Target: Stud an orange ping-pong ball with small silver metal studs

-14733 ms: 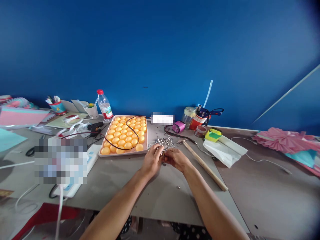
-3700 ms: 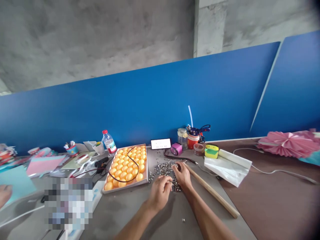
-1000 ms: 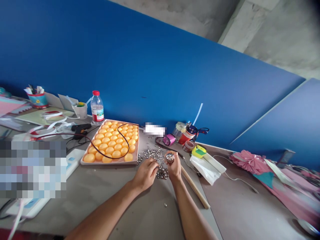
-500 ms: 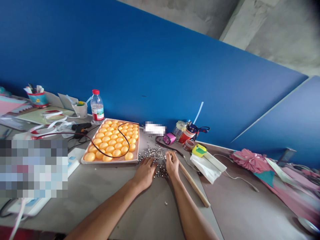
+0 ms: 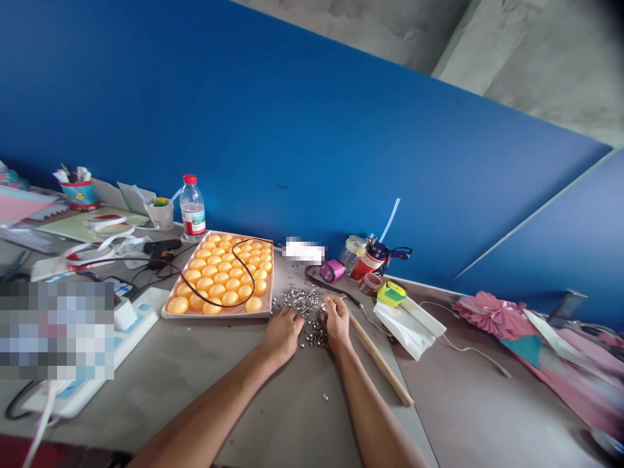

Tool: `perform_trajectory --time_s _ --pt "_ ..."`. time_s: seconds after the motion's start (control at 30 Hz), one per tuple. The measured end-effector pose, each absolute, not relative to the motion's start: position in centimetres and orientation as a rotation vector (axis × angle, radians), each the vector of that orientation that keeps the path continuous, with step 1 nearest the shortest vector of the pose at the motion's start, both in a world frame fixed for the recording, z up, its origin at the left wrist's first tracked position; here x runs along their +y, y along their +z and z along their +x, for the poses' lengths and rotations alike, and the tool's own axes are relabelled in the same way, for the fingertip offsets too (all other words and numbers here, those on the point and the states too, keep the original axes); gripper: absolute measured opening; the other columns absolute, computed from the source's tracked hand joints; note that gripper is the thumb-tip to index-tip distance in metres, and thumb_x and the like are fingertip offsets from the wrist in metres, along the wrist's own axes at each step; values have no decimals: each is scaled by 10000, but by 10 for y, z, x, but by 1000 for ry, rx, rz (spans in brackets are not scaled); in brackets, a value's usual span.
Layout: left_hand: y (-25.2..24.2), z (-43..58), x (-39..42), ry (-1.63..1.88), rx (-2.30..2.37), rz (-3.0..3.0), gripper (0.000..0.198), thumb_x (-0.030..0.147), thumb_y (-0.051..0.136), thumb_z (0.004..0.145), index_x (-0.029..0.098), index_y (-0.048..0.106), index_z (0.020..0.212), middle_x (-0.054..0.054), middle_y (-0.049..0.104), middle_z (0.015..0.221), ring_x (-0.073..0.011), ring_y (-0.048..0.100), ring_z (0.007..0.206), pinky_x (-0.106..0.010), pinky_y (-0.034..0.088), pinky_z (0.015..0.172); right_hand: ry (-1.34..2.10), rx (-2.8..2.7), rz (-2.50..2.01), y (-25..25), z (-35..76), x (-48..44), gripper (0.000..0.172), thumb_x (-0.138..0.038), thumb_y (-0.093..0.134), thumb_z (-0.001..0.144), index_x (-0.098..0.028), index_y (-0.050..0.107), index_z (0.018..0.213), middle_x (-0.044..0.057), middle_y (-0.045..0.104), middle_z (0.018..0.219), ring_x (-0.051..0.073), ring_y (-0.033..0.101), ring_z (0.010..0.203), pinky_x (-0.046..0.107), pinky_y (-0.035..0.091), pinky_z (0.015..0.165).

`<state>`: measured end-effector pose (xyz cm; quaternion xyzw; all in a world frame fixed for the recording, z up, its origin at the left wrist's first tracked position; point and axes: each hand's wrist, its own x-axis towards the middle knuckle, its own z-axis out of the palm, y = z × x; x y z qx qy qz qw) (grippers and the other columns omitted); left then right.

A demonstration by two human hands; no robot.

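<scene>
Small shiny metal pieces (image 5: pixel 301 298) lie heaped and scattered on the grey table, too small to name. At the left edge of the heap, my left hand (image 5: pixel 283 333) rests with its fingers curled down and close together; what they hold, if anything, is hidden. My right hand (image 5: pixel 337 322) is closed at the heap's right side, thumb against fingers, and its contents do not show. Just right of that hand lies a wooden stick (image 5: pixel 383 361), apart from the fingers as far as I can see. One loose metal piece (image 5: pixel 325 397) sits between my forearms.
Left of the heap stands a shallow tray (image 5: pixel 217 316) of orange balls (image 5: pixel 214 279), a dark cord across it. Behind are a bottle (image 5: pixel 193 211) and a glue gun (image 5: pixel 160 252). A power strip (image 5: pixel 146 312), yellow tape measure (image 5: pixel 391 294) and pink paper flower (image 5: pixel 489 314) lie around.
My left hand's fingers have drawn in and curled, where they lay stretched over the metal pieces before. My right hand stays closed in nearly the same place. The view has shifted slightly.
</scene>
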<state>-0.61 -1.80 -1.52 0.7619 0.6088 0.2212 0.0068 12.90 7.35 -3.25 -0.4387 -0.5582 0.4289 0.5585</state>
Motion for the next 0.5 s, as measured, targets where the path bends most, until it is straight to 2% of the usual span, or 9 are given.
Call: perform_trajectory --time_s 0.1,0.23,0.33,0.5 --pt "-16 -6 -18 804 1939 2369 202 72 442 805 160 615 858 -86 595 872 -216 535 861 -351 439 789 1133 -1266 -1013 -29 128 71 326 -495 558 740 -168 550 745 -34 498 620 70 379 462 203 331 427" --pt "-16 -5 -21 898 1953 2327 178 176 537 794 175 616 953 -109 587 951 -258 528 912 -391 442 792 1196 -1198 -952 -28 128 73 313 -482 565 733 -170 557 749 -24 516 636 73 387 452 207 333 415" --pt "-19 -6 -20 883 1923 2315 131 157 527 795 179 639 858 -110 596 910 -255 532 902 -389 435 796 1217 -1194 -943 -29 128 74 303 -476 571 728 -174 558 741 -30 509 610 74 381 440 210 331 408" --pt "-23 -8 -17 846 1915 2360 200 89 460 802 175 634 754 -93 604 809 -235 538 830 -364 423 770 1237 -1180 -957 -28 124 72 299 -477 589 713 -179 567 728 -37 491 591 76 379 440 215 331 413"
